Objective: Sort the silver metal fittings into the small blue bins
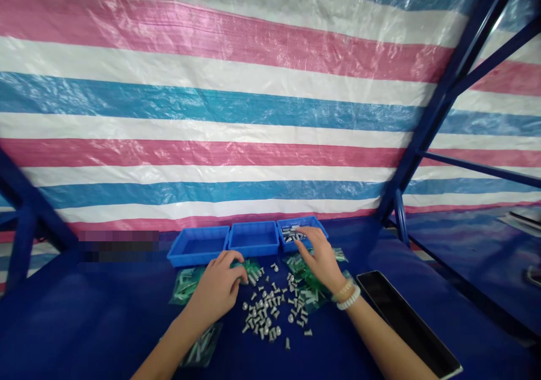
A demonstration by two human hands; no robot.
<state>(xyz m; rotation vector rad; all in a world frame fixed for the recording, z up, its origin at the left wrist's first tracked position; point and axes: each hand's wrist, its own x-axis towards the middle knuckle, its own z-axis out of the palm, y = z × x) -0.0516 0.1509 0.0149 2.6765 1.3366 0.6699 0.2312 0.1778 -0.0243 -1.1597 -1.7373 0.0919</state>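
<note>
My left hand (222,283) is curled at the left end of a small green-tinted plastic bag (252,272) with metal pieces in it; the thumb and forefinger close around its edge. My right hand (320,257) reaches over the front of the right blue bin (310,222), thumb and fingers apart. Beneath its fingertips lie silver metal pieces (291,234) inside that bin. Between my forearms, a loose pile of silver screws (264,312) spreads over the blue table surface. Green-tinted plastic bags (311,283) lie under and beside my right hand.
Two more blue bins, the middle one (253,252) and the left one (198,258), stand in the same row. Other bags lie left (184,285) and front left (202,347). A black tray-like object (406,321) lies at right. Blue metal posts (439,98) flank a striped sheet (211,109).
</note>
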